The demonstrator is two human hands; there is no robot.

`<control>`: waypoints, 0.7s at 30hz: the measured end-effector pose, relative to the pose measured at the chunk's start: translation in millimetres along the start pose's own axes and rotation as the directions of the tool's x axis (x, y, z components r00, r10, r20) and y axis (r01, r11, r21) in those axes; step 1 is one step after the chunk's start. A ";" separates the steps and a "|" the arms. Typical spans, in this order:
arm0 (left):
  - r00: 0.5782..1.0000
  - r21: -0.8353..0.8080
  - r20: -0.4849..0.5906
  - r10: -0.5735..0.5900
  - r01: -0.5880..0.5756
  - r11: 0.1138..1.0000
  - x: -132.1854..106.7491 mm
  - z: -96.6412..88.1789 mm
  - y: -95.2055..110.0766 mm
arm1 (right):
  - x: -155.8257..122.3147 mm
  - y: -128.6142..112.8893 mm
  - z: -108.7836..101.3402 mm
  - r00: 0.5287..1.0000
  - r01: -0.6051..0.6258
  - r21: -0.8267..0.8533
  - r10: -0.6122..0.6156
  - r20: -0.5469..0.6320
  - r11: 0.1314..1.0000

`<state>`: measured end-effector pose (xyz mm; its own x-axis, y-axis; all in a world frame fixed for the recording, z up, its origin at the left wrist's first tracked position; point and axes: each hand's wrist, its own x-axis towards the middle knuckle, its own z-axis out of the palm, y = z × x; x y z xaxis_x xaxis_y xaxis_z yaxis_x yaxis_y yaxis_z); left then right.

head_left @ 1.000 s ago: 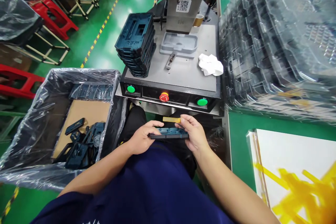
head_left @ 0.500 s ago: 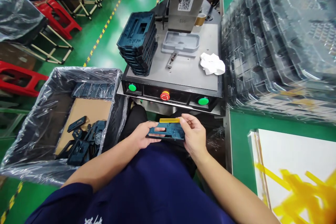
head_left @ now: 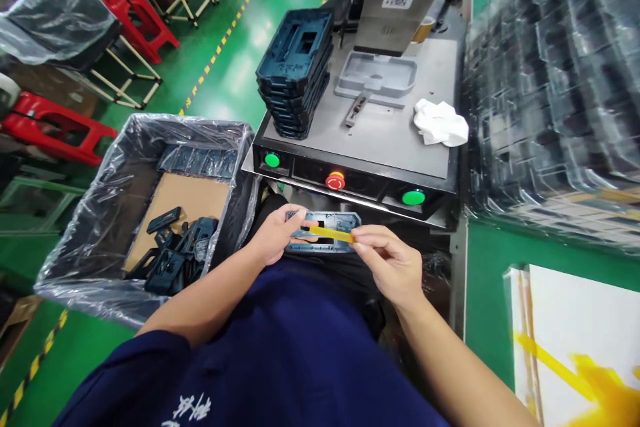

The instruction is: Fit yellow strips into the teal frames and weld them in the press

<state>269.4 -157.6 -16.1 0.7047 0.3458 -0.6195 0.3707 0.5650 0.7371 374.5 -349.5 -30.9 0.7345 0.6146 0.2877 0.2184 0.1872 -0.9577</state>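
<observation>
My left hand (head_left: 276, 235) grips the left end of a dark blue-grey plastic housing (head_left: 345, 220), with fingers showing through its cut-out. A yellow strip (head_left: 331, 233) lies slantwise over the housing, its right end pinched between the thumb and fingers of my right hand (head_left: 390, 260). Whether the strip touches the housing I cannot tell. Both hands are over my lap, in front of the machine. On the machine's bed stands a stack of similar housings (head_left: 295, 57), left of a grey fixture (head_left: 377, 77).
A plastic-lined bin (head_left: 80, 240) at left holds several dark parts (head_left: 183, 247). The machine's front carries green buttons (head_left: 413, 197) and a red stop button (head_left: 335, 180). A crumpled white cloth (head_left: 440, 123) lies on its bed. Clear trays (head_left: 555, 93) are piled at right, above yellow strips (head_left: 600, 387) on white board.
The yellow strip has come from the housing's far edge down across its face, tilting. My right hand has drawn back to the right. The whole view has shifted.
</observation>
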 end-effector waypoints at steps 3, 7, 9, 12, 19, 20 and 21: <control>0.999 0.014 0.028 0.039 -0.039 0.999 1.5 0.6 -2.1 | 0.9 -2.9 0.0 0.992 0.072 -0.085 -0.063 0.109 0.994; 0.997 0.013 0.053 0.060 -0.060 0.998 2.1 3.7 -2.0 | 1.3 -2.3 -0.2 0.966 0.171 -0.164 -0.132 0.224 0.971; 0.995 0.006 0.070 0.065 -0.066 0.998 1.3 5.4 -0.4 | 1.0 -1.0 -0.2 0.954 0.211 -0.199 -0.158 0.254 0.957; 0.995 0.014 0.089 0.047 -0.049 0.999 -1.4 7.3 2.6 | -0.1 0.8 -0.4 0.935 0.276 -0.244 -0.202 0.291 0.930; 0.983 -0.044 0.182 -0.010 0.018 0.999 -8.9 7.0 6.1 | -6.0 1.5 2.1 0.885 0.428 -0.357 -0.305 0.352 0.830; 0.982 -0.048 0.190 -0.006 0.015 0.999 -9.4 6.4 6.2 | -6.8 1.3 3.1 0.879 0.444 -0.369 -0.317 0.358 0.817; 0.980 -0.049 0.198 -0.003 0.013 0.999 -9.8 5.7 6.2 | -7.3 1.2 4.1 0.872 0.460 -0.379 -0.328 0.364 0.803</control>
<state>268.3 -161.7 -4.0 0.8092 0.1888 -0.5563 0.3499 0.6058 0.7146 366.7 -350.7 -34.1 0.3351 0.7530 0.5662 0.7571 0.1426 -0.6376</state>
